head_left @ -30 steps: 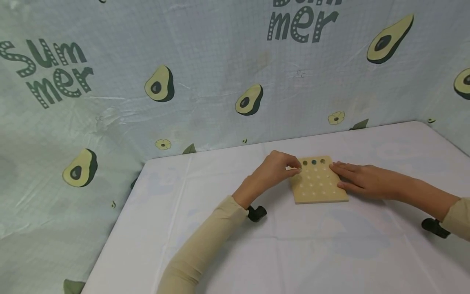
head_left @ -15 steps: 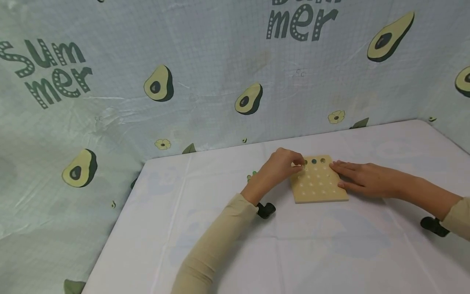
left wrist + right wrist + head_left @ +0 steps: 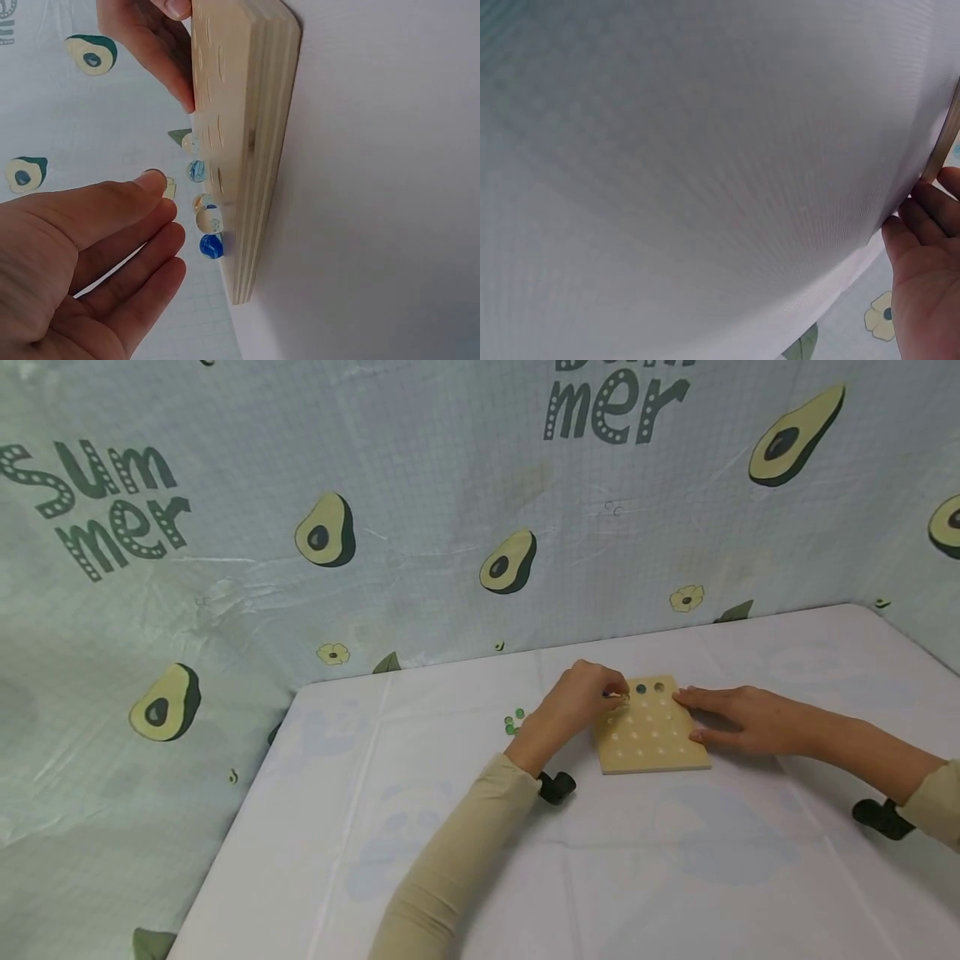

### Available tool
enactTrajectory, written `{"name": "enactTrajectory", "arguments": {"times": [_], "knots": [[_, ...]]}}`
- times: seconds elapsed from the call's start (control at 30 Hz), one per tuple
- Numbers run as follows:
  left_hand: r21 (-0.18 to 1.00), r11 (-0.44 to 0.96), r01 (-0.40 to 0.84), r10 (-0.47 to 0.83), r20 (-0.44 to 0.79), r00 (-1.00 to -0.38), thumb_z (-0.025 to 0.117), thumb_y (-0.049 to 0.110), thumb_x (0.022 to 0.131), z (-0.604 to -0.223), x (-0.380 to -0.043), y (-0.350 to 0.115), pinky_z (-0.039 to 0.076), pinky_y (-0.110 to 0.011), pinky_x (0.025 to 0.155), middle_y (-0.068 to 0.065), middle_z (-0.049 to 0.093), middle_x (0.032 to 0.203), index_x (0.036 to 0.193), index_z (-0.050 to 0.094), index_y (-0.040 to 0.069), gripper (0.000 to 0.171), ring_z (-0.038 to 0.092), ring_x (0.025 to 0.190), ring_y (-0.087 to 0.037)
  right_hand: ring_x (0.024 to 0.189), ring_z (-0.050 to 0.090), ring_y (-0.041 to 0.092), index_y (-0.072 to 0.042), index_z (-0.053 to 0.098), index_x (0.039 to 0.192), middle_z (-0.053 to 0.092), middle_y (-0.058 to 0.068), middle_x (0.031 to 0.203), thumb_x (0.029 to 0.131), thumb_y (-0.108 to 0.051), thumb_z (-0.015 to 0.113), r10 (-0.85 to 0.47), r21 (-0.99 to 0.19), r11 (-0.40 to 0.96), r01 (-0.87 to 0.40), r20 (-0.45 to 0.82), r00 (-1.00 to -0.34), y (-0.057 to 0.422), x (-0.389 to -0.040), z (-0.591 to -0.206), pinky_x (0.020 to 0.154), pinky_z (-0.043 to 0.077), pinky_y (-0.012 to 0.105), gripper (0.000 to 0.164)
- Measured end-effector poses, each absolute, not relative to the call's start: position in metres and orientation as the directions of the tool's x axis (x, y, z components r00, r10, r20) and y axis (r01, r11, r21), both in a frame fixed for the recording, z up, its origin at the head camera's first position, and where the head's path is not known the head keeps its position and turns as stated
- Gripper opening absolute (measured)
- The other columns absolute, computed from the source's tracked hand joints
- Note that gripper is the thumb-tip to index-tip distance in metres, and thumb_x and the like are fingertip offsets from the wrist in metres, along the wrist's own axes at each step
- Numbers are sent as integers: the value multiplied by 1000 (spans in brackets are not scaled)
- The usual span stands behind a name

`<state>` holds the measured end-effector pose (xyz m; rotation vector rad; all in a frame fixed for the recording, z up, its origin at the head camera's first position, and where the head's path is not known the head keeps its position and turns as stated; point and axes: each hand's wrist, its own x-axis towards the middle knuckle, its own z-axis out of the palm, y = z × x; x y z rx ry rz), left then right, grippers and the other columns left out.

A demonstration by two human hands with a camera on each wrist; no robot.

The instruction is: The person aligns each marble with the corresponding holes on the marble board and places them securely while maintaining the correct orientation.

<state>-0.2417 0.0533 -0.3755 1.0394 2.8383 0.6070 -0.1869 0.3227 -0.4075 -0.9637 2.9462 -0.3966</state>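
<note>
A square wooden board (image 3: 651,745) with rows of shallow round holes lies on the table. Glass marbles stand along its far side, among them a blue marble (image 3: 211,246) and a clear marble (image 3: 210,219) in the left wrist view. My left hand (image 3: 577,697) is over the board's far left corner. Its thumb and fingertips (image 3: 154,180) come close together beside the marbles, with no marble seen between them. My right hand (image 3: 738,718) rests against the board's right edge, fingers extended; in the right wrist view its fingertips touch the board's edge.
Several green marbles (image 3: 511,724) lie on the white tablecloth (image 3: 450,735) just left of my left wrist. Behind the table hangs a cloth backdrop (image 3: 420,485) printed with avocados. A black wrist camera (image 3: 557,787) sits under my left wrist.
My left hand has shifted right and slightly away from me across the board's far left corner, uncovering the green marbles behind the wrist. My right hand stays at the board's edge.
</note>
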Motion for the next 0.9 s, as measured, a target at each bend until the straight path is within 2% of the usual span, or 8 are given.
{"name": "enactTrajectory", "arguments": {"times": [0.27,0.9], "knots": [[348,726,594,612,67,-788,72,18,97,-378,-243,61,49,-12,82,7,74,109,115,79,17,19,60,94,-3,128,58,39,-4,52,148,53,24,146,99,-40,67,-573,-247,783,-571,73,-817,324,-184,-407,98,51,54,62],[286,771,568,583,42,-812,72,14,97,-379,-243,69,50,-15,83,9,73,109,112,80,20,18,61,95,-3,128,58,37,-8,52,149,54,21,147,99,-41,67,-564,-254,785,-564,80,-822,327,-186,-411,97,52,53,62]]}}
